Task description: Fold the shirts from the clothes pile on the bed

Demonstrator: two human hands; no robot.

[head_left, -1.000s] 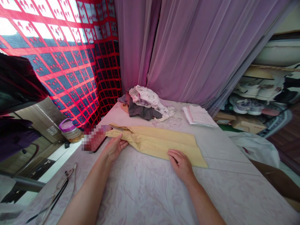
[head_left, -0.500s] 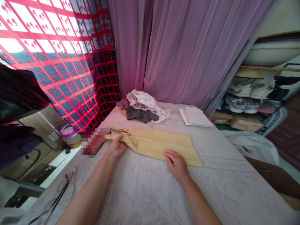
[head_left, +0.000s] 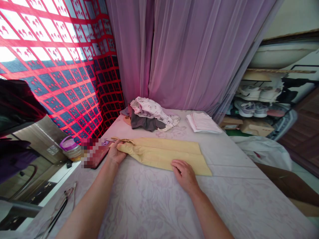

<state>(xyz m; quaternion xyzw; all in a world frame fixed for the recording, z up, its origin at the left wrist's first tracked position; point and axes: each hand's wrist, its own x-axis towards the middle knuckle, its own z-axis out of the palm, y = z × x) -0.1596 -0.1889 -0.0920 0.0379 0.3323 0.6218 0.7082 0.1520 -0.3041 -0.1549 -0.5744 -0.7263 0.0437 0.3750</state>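
A pale yellow garment [head_left: 161, 151], folded into a long strip, lies across the bed; its exact kind does not show. My left hand [head_left: 117, 153] is closed around its narrower left end, where the cloth bunches and lifts slightly. Over the near edge, towards the wide right end, rests my right hand [head_left: 184, 174], fingers bent on the fabric and thumb apart from them. Just left of my left hand lies a reddish phone [head_left: 101, 154], partly blurred out.
Behind the garment is a heap of crumpled clothes [head_left: 149, 116]. A folded striped pinkish-white cloth [head_left: 203, 122] lies at the back right. Cables [head_left: 59, 209] trail over the left edge of the bed. Purple curtains [head_left: 189, 56] hang behind, and a shoe rack [head_left: 256, 99] stands at the right.
My left hand has shifted left along the garment to its end. My right hand stays at the near edge. The whole view has turned slightly.
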